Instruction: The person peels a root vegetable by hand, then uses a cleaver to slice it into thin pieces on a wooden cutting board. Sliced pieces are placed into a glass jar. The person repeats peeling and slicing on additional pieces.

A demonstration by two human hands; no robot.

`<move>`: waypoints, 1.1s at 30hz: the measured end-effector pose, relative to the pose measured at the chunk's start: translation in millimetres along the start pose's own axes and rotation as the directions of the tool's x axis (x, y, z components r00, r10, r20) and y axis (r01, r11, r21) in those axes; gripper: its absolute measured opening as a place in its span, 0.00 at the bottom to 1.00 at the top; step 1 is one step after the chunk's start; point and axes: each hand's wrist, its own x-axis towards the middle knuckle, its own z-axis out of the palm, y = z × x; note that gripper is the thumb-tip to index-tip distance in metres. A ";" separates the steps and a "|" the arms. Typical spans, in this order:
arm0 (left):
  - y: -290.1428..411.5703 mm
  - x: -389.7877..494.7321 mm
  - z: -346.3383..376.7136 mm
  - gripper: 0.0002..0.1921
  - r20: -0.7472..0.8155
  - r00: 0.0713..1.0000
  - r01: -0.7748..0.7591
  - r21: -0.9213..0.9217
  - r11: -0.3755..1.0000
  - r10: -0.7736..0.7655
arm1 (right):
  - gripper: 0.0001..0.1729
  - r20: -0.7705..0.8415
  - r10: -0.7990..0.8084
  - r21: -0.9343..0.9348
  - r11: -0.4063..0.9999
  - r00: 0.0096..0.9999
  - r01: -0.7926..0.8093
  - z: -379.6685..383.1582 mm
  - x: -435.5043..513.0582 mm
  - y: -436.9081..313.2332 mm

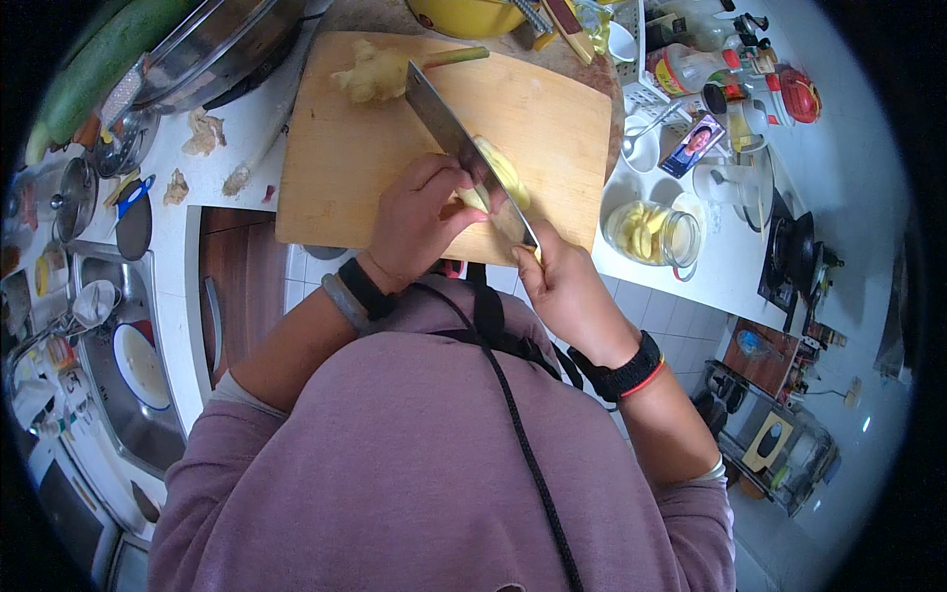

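Note:
My right hand (562, 288) grips the handle of a cleaver (462, 140), its broad blade slanting up and left across a wooden cutting board (348, 185). Against the blade's left side, my left hand (425, 214) holds a pale yellow piece (473, 197), which looks like ginger, between thumb and fingers. Pale yellow slices (503, 170) lie on the blade's other side. Near the board's far edge rests a knobbly ginger root (373, 72) with a stalk (457, 55), close to the blade's tip. How far the blade is into the piece cannot be told.
Right of the board, an open glass jar (651, 233) lies tilted with yellow slices inside. Behind it are a white bowl (642, 148) with a spoon, a phone (692, 146) and several bottles. A yellow bowl (466, 16) stands beyond the board, a large metal pot (214, 59) at far left.

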 end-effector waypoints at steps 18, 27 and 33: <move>-3.3 0.2 -1.2 0.18 -0.009 0.999 -0.034 -0.014 0.999 0.034 | 0.18 -0.018 0.005 0.000 1.000 1.000 -0.005 5.5 5.6 -0.6; -2.9 0.8 -0.8 0.17 0.000 1.000 -0.020 -0.044 0.999 0.020 | 0.18 -0.083 -0.072 -0.001 0.997 0.994 0.072 15.8 10.7 6.5; -1.4 1.7 -2.7 0.17 0.004 1.000 -0.024 -0.037 0.999 0.025 | 0.15 -0.042 -0.052 0.015 0.999 0.998 0.052 9.3 16.3 9.5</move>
